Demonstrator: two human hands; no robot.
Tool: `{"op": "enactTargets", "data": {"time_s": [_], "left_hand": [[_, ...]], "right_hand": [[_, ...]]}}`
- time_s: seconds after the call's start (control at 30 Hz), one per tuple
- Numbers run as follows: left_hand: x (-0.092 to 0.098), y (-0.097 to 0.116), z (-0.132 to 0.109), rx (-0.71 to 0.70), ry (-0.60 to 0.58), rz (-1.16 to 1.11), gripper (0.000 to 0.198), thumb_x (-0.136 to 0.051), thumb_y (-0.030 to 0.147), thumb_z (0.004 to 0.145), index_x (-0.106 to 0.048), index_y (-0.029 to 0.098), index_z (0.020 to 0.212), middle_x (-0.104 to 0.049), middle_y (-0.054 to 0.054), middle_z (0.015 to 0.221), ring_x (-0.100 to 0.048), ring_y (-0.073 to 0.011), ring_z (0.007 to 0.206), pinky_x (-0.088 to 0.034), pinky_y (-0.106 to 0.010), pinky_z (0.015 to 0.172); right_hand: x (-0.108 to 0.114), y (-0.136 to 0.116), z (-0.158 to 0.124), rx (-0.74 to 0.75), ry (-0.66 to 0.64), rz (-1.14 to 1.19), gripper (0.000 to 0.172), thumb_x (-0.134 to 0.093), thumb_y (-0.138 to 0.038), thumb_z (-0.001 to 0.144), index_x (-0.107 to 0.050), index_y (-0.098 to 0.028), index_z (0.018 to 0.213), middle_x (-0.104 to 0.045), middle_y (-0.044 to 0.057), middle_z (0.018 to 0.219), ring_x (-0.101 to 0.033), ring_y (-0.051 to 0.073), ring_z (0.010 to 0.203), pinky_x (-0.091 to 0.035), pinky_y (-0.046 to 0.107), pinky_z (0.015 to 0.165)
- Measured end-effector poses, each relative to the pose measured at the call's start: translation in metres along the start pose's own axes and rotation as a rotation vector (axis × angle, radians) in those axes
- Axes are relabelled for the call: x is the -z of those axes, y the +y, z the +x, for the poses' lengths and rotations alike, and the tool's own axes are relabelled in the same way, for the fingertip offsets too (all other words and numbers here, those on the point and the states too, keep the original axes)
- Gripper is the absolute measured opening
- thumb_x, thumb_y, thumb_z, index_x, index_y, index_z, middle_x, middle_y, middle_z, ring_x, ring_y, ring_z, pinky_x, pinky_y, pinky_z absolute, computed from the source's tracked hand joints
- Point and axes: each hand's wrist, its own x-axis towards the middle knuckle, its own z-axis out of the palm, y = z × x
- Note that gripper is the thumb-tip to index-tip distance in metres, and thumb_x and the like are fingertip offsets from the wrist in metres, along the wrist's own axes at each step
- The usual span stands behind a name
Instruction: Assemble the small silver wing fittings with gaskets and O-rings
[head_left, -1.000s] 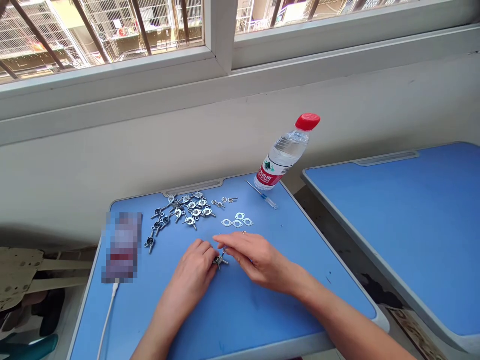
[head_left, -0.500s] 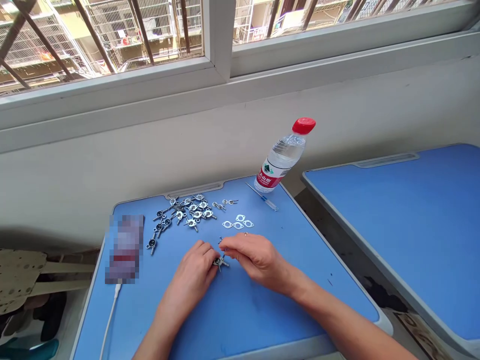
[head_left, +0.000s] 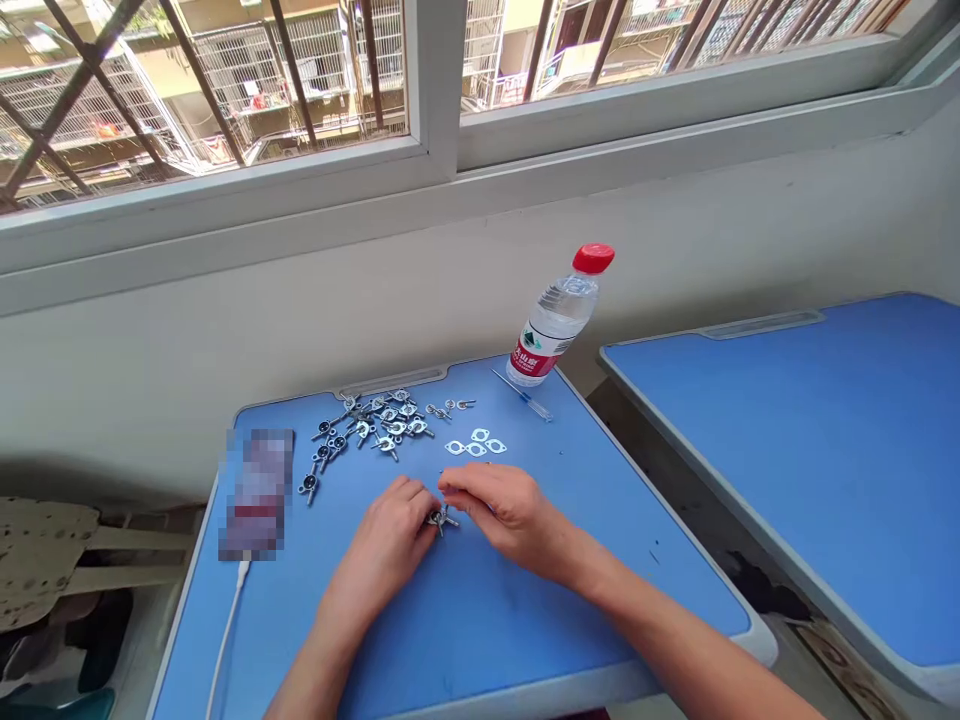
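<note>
Blue desk (head_left: 480, 630), left to right: pile of metal fittings (head_left: 371, 425); left hand (head_left: 384, 545), fingers curled at a single fitting (head_left: 442, 518) on the desk; right hand (head_left: 502, 508), curved over that fitting. Whether either hand grips it cannot be told. Beyond: washers (head_left: 475, 444).

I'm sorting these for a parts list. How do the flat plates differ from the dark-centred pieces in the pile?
The flat plates are plain silver with open holes; the dark-centred pieces have stems sticking out. The plates are few, grouped apart; the pieces are many, scattered and overlapping. Both are metal, lying on the blue desk.
</note>
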Motion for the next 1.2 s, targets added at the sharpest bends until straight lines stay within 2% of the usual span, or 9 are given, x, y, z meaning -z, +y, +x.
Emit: {"op": "enactTargets", "data": {"time_s": [0.13,0.3,0.57,0.9,1.2], "left_hand": [[0.001,0.001,0.000,0.012,0.008,-0.029,0.015,-0.056,0.005,0.085,-0.054,0.020,0.085,-0.061,-0.001,0.088,-0.053,-0.0213,0.086,-0.044,-0.032,0.073],[0.002,-0.002,-0.001,0.030,-0.018,-0.109,0.017,-0.054,0.004,0.083,-0.054,0.021,0.088,-0.060,-0.002,0.093,-0.053,-0.0216,0.090,-0.044,-0.033,0.077],[0.003,-0.004,0.001,0.049,-0.052,-0.171,0.019,-0.053,0.005,0.083,-0.057,0.021,0.092,-0.061,-0.002,0.095,-0.053,-0.0221,0.094,-0.045,-0.034,0.079],[0.002,-0.006,0.001,0.039,-0.041,-0.173,0.018,-0.057,0.006,0.086,-0.058,0.022,0.094,-0.060,0.000,0.093,-0.052,-0.0208,0.091,-0.042,-0.032,0.078],[0.003,-0.004,0.002,0.049,-0.052,-0.181,0.018,-0.058,0.005,0.085,-0.057,0.021,0.091,-0.061,0.000,0.091,-0.052,-0.0207,0.092,-0.042,-0.032,0.078]], "right_hand": [[0.002,0.005,0.001,-0.034,0.006,0.067,0.017,-0.046,-0.016,0.098,-0.063,-0.019,0.098,-0.071,0.004,0.083,-0.066,0.015,0.071,-0.053,0.026,0.067],[0.005,0.006,0.000,-0.033,-0.002,0.084,0.015,-0.049,-0.017,0.097,-0.064,-0.019,0.100,-0.073,0.004,0.087,-0.067,0.015,0.074,-0.055,0.026,0.069],[0.008,0.004,-0.002,-0.014,-0.005,0.074,0.015,-0.050,-0.015,0.096,-0.064,-0.018,0.102,-0.072,0.004,0.085,-0.066,0.015,0.072,-0.053,0.026,0.068],[0.013,0.000,0.002,0.040,-0.048,0.065,0.018,-0.046,-0.017,0.099,-0.063,-0.018,0.094,-0.069,0.003,0.077,-0.062,0.014,0.067,-0.051,0.025,0.063],[0.015,0.002,0.000,0.036,-0.094,0.043,0.020,-0.044,-0.017,0.100,-0.063,-0.018,0.098,-0.070,0.004,0.081,-0.062,0.015,0.070,-0.052,0.027,0.064]]}}
